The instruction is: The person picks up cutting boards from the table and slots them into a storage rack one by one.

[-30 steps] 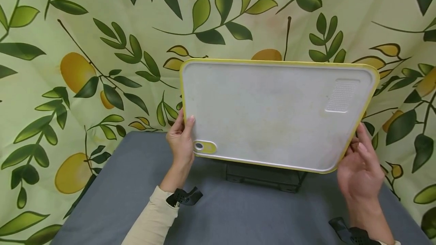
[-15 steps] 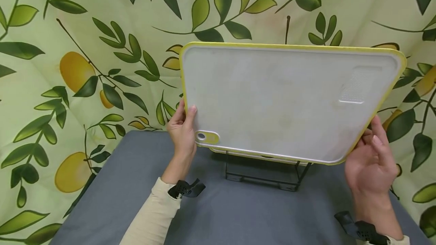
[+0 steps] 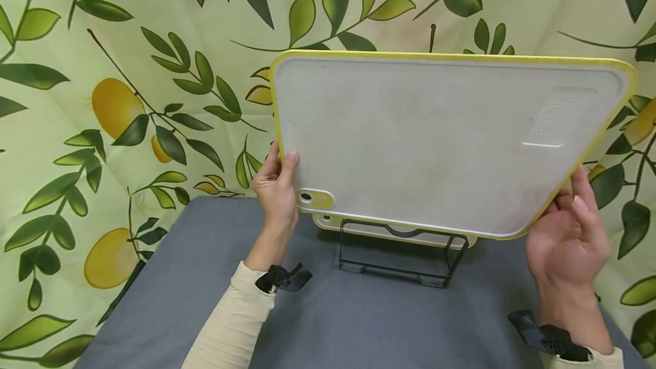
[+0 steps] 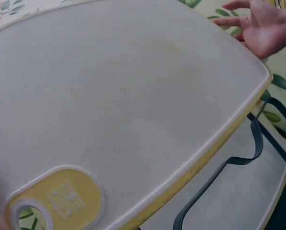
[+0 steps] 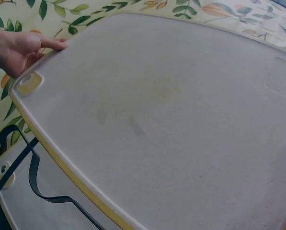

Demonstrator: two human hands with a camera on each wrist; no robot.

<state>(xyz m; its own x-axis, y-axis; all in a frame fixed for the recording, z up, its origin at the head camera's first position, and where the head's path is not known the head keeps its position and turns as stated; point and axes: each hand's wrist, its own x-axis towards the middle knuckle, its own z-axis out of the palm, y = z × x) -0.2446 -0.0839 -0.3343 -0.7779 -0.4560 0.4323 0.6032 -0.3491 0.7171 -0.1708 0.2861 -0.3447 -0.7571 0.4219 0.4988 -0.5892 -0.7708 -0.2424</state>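
Observation:
A large white cutting board [image 3: 430, 141] with a yellow rim is held up and tilted over the table. My left hand [image 3: 279, 192] grips its left edge, the thumb on the front face and the fingers behind, just above the yellow oval with a hole [image 4: 66, 199]. At the right edge, my right hand [image 3: 569, 238] touches the rim with its fingertips, palm facing up and thumb away from the board. Below stands a black wire rack [image 3: 400, 272], with a second white board [image 3: 328, 222] behind its front wire, mostly hidden by the held one.
A grey cloth covers the table [image 3: 220, 255]. Behind it hangs a backdrop [image 3: 205, 107] printed with leaves and yellow fruit. Each wrist wears a black strap [image 3: 282, 278].
The held board has risen and come nearer, its right side swinging outward with my right hand. More of the rack and the second board now shows beneath it.

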